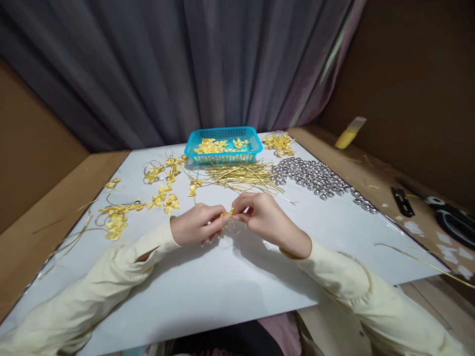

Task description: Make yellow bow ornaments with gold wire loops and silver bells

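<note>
Over the middle of the white board (222, 277), my left hand (198, 223) and my right hand (261, 217) meet fingertip to fingertip. Both pinch a small yellow ribbon bow (230, 212), most of it covered by the fingers. A thin cord end shows just below the bow. Just beyond my hands lies a pile of gold cords (241, 175). Several yellow bows with looped gold cord (117, 220) are scattered to the left of my left hand. A spread of shiny silver beads or bells (315, 175) lies beyond my right hand; their exact kind is unclear.
A blue plastic basket (189, 151) with yellow bows stands at the back, beside another heap of bows (279, 144). On the right are black-handled scissors (454, 222), a black cutter-like tool (403, 201), paper scraps and a yellow-filled tube (349, 134). A grey curtain (166, 64) hangs behind.
</note>
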A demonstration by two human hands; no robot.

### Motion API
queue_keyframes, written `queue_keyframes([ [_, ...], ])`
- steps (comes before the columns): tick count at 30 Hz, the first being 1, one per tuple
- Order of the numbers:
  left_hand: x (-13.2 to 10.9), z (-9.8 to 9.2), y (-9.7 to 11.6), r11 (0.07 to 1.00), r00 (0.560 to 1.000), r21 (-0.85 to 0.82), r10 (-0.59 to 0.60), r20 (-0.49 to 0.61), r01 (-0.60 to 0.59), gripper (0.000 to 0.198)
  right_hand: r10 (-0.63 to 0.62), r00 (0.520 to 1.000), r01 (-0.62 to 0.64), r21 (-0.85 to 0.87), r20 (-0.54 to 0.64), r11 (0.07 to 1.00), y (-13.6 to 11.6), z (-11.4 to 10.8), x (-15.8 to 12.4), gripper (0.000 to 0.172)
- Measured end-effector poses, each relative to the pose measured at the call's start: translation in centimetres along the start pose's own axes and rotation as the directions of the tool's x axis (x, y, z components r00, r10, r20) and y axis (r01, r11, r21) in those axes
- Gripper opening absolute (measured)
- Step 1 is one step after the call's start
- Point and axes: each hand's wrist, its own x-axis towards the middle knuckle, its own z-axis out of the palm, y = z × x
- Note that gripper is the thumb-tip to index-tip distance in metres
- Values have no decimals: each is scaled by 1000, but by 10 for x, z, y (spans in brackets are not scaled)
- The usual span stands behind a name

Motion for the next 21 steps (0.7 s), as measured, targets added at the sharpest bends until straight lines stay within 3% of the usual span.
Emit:
queue_keyframes([
  [5,-1,0,-1,999,1000,-47,6,6,-5,24,-33,999,34,-39,14,999,3,1,0,20],
  [10,-1,-1,0,996,997,-84,-45,-68,39,26,-119,986,97,-177,-119,979,2,3,-1,23],
  [13,-2,-2,0,993,994,-108,-61,-96,51,26,-144,984,114,-249,-108,962,-1,3,-2,18],
  [17,-4,-2,2,992,994,-117,-60,-94,49,26,-56,997,43,-260,-43,965,-2,5,-1,8],
  [21,-5,-1,2,998,995,-64,-30,-94,24,26,69,996,-65,-91,49,994,2,9,3,4],
])
